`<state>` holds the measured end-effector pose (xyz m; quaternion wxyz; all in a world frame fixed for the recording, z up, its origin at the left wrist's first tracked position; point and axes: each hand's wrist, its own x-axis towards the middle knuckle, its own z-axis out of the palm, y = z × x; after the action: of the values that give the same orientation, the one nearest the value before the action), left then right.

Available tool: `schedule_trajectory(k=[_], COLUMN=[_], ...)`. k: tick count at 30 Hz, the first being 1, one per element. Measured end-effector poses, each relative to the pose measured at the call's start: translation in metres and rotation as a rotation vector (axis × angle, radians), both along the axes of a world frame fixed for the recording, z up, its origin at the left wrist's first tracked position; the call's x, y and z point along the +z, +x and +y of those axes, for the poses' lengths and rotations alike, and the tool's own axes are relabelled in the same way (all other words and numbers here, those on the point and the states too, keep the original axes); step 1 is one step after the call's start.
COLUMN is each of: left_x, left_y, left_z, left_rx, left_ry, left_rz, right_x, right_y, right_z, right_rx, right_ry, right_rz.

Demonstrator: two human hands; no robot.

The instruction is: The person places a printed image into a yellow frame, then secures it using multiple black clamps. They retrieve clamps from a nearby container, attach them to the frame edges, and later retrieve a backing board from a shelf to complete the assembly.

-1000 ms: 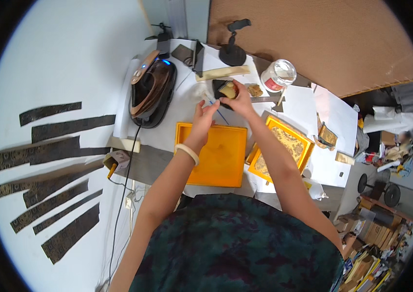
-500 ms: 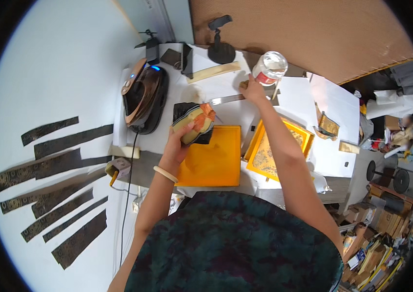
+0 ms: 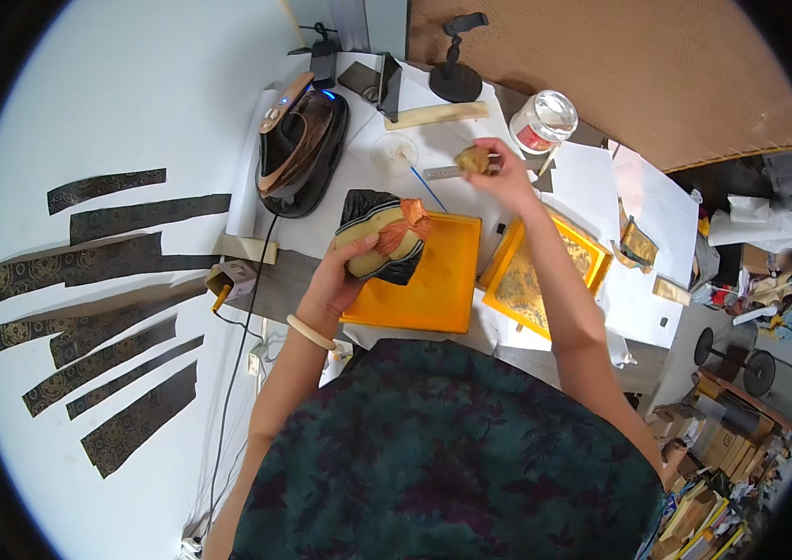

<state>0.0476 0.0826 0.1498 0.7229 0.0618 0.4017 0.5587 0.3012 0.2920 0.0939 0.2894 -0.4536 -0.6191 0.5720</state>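
Note:
My left hand (image 3: pixel 338 275) is closed on a small fabric piece (image 3: pixel 373 252), black and beige with a gathered orange part on its right side. It is held above the left part of an orange-yellow board (image 3: pixel 452 280). My right hand (image 3: pixel 510 179) pinches a small crumpled gold-brown piece (image 3: pixel 474 161), whose kind I cannot make out. Under that piece lies a metal ruler (image 3: pixel 441 174). To its left are a small clear round dish (image 3: pixel 389 155) and a thin blue stick (image 3: pixel 428 189). A clear jar (image 3: pixel 542 121) with a red label stands just beyond my right hand.
At the left, a cordless iron (image 3: pixel 286 131) sits on its base, its cord hanging down. A yellow-framed panel (image 3: pixel 536 289) lies beneath my right forearm. A phone stand (image 3: pixel 456 79) is at the back. Dark patterned strips (image 3: pixel 144 406) hang on the left wall.
My right hand has lifted from beside the ruler and turned, bringing the gold-brown piece into plain sight. My left hand still holds the fabric piece. The whole view has shifted a little.

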Motion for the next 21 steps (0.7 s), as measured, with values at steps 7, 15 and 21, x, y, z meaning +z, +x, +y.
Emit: schedule_trajectory(k=[7, 15, 21], left_x=[0.015, 0.026, 0.023], left_y=[-0.001, 0.008, 0.015], left_z=[-0.014, -0.033, -0.041], left_rx=[-0.168, -0.264, -0.346], left_ry=[-0.021, -0.033, 0.009], left_rz=[-0.01, -0.027, 0.061], right_x=[0.102, 0.116, 0.118], right_y=[0.001, 0.012, 0.02], right_z=[-0.112, -0.163, -0.176], right_rx=[0.184, 0.211, 0.138], right_ry=[0.17, 0.413, 0.293], right_rz=[-0.055, -0.242, -0.208])
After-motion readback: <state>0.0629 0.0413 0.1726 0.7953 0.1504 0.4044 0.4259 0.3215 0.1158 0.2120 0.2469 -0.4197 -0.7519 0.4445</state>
